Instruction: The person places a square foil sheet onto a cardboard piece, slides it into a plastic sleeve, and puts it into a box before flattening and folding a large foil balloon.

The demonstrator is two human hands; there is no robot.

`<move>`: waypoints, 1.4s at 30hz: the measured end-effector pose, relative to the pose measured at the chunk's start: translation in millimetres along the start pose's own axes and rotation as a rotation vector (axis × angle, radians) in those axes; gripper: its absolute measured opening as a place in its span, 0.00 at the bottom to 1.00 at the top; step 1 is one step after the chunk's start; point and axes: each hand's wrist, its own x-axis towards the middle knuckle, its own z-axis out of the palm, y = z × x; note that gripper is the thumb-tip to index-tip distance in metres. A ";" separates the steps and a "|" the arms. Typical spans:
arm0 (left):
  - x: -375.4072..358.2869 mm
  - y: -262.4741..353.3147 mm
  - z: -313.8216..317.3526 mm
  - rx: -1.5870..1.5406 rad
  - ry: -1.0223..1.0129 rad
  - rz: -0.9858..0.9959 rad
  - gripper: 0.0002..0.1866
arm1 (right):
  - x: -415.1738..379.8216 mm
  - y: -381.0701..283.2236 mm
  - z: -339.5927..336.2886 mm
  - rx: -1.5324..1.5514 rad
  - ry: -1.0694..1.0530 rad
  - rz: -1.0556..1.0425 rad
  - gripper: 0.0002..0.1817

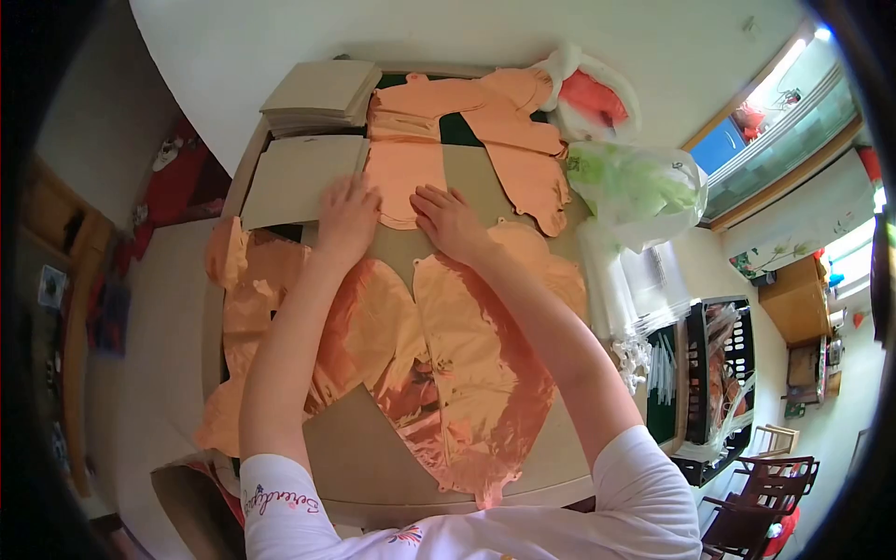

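My left hand rests palm down at the left edge of a flat rose-gold foil balloon, beside the cardboard sheets; its fingers are slightly bent and a little blurred. Across from it, my right hand lies with fingers stretched out at the right lower edge of the same foil. Nearer my body is a shiny, uninflated heart-shaped foil balloon, partly under my forearms. More crumpled rose-gold foil lies left of my left forearm. Another flat foil piece spreads toward the back right.
Stacks of cardboard sheets stand at the back left. To the right are a white-and-green plastic bag, clear plastic sleeves and a black crate of wrapped items. A white bag with red contents sits at the back.
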 end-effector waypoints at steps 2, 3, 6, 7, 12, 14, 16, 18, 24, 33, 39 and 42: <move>3.3 9.6 4.3 -0.056 0.026 0.127 0.17 | 3.5 -0.2 -0.8 0.020 0.012 0.017 0.17; 7.0 14.3 11.4 -0.069 0.045 0.209 0.16 | 6.4 1.1 -0.7 0.024 0.017 0.026 0.17; 18.7 26.1 17.9 -0.099 -0.029 0.222 0.12 | 7.6 1.1 -2.0 0.038 0.019 0.060 0.17; 22.8 28.2 12.4 -0.103 -0.075 0.188 0.11 | 8.9 -0.4 -3.6 0.043 0.022 0.070 0.17; 32.6 26.1 6.4 -0.165 0.089 0.115 0.06 | 12.4 -0.7 -5.6 0.019 0.093 0.032 0.14; 35.9 21.0 7.8 -0.242 0.075 0.048 0.05 | 16.5 1.1 -3.2 0.039 0.123 0.029 0.12; 40.3 14.6 7.9 -0.377 -0.010 -0.042 0.04 | 20.5 3.4 0.8 0.070 0.153 0.043 0.09; 40.5 14.1 6.8 -0.409 0.012 -0.049 0.03 | 26.3 5.6 -3.0 0.099 0.094 0.070 0.08; 49.0 12.3 4.9 -0.543 -0.034 -0.186 0.06 | 36.9 -10.5 -19.3 0.100 0.052 0.225 0.07; 47.6 9.5 13.5 -0.664 0.057 -0.268 0.07 | 42.8 -12.2 -24.4 0.096 0.000 0.244 0.11; 46.4 12.7 10.3 -0.708 0.071 -0.265 0.07 | 47.8 -14.1 -20.5 0.007 -0.022 0.304 0.11; 43.4 13.0 10.0 -0.677 0.108 -0.224 0.14 | 49.4 -13.9 -16.9 -0.064 0.005 0.330 0.12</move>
